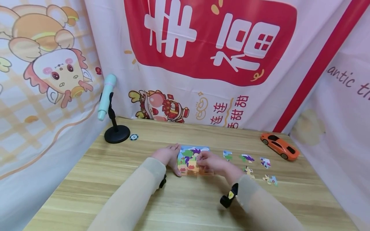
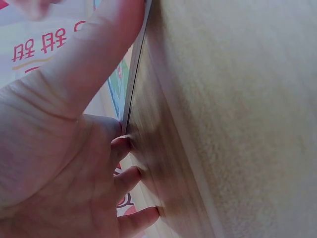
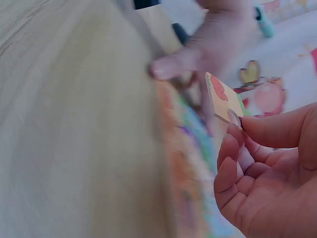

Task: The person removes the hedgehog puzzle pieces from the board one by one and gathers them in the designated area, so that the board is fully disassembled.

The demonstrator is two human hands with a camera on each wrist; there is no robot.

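Observation:
A colourful jigsaw puzzle (image 1: 186, 154) in a shallow tray lies on the table in the head view, its lower right part showing bare tray. My left hand (image 1: 170, 158) rests along the tray's left side, thumb at the near corner and fingers toward the far corner. In the left wrist view its thumb (image 2: 94, 54) lies against the tray edge, with fingertips on the table. Over the puzzle, my right hand (image 1: 211, 162) pinches a puzzle piece (image 3: 220, 96) between thumb and fingertips. That piece is pale orange with a red patch, tilted up from the board.
Several loose puzzle pieces (image 1: 247, 158) are spread to the right on the wooden table. An orange toy car (image 1: 279, 146) stands at the back right. At the back left are a mint-green microphone (image 1: 107, 96) on a black stand (image 1: 117, 134) and a small round chip (image 1: 134, 137).

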